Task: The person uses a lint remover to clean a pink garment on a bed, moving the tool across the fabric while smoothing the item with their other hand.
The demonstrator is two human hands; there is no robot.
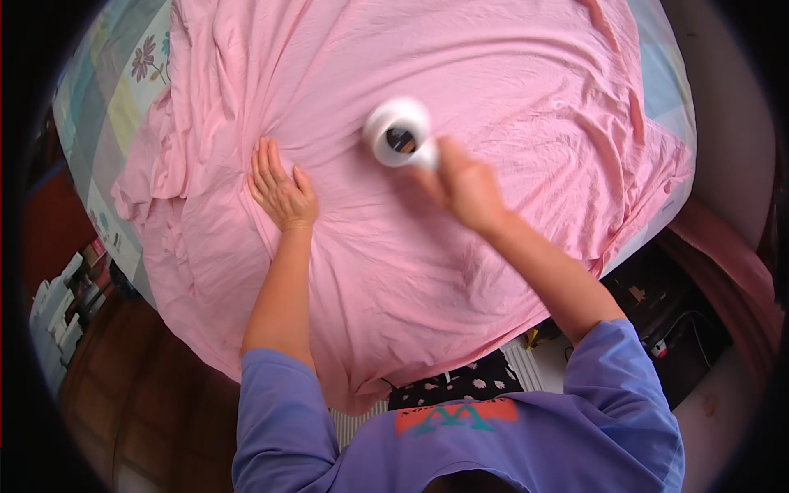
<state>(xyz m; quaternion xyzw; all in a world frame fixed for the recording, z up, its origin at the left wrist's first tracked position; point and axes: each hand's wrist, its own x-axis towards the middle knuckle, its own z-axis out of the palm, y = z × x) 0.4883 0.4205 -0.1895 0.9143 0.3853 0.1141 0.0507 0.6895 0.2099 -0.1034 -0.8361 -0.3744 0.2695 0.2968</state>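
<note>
Pink fabric point(394, 265), wrinkled and loosely spread, covers most of the surface before me. My left hand point(282, 190) lies flat on it, palm down with the thumb out, and folds fan out around the fingers. In my right hand point(465, 185) is the handle of a white handheld fabric shaver point(397, 132). Its round head has a dark round window on top and sits over the middle of the cloth, to the right of my left hand. Motion blurs both the shaver and the hand. Whether its underside touches the fabric is hidden.
A checked, flowered bed cover point(132, 92) shows past the pink cloth at the left and right. Stacked items point(61, 308) stand at the far left, above a brown tiled floor point(148, 382). A white cable point(693, 317) lies low on the right.
</note>
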